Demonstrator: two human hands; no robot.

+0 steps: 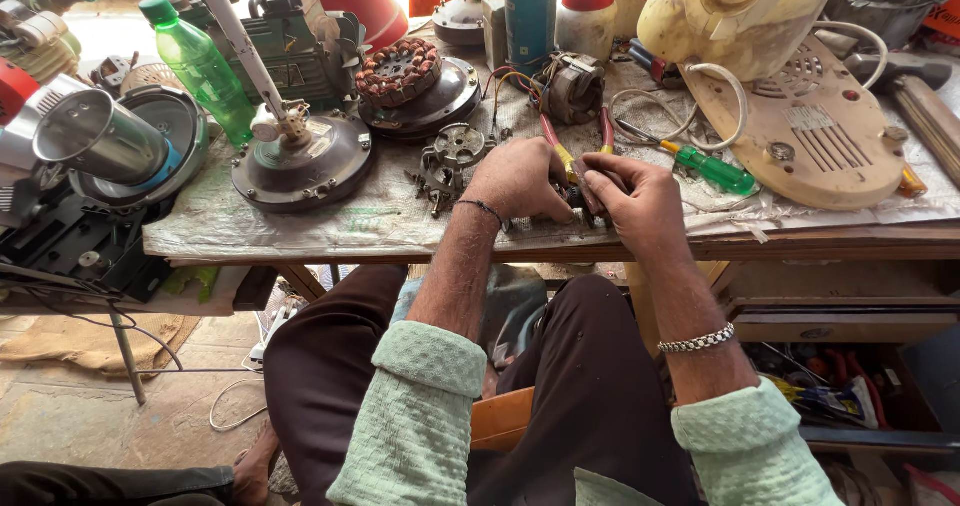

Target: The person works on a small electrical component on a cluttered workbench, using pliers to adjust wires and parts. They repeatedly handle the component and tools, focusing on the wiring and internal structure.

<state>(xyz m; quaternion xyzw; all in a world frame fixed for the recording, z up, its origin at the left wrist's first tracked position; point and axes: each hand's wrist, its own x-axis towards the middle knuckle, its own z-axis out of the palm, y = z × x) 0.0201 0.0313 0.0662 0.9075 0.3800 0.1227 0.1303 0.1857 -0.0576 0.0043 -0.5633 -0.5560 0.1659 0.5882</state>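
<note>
So there's a small dark metal part pinched between both hands at the counter edge, mostly hidden by fingers. The left hand is curled shut over it, knuckles up. The right hand is closed too, gripping yellow-handled pliers on the part. A green screwdriver lies just beyond the right hand.

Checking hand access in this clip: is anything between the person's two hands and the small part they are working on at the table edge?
Nothing visible. The left hand and right hand both close directly on the small part at the table edge. The green-handled screwdriver lies beyond the right hand and the metal housing beyond the left.
</note>
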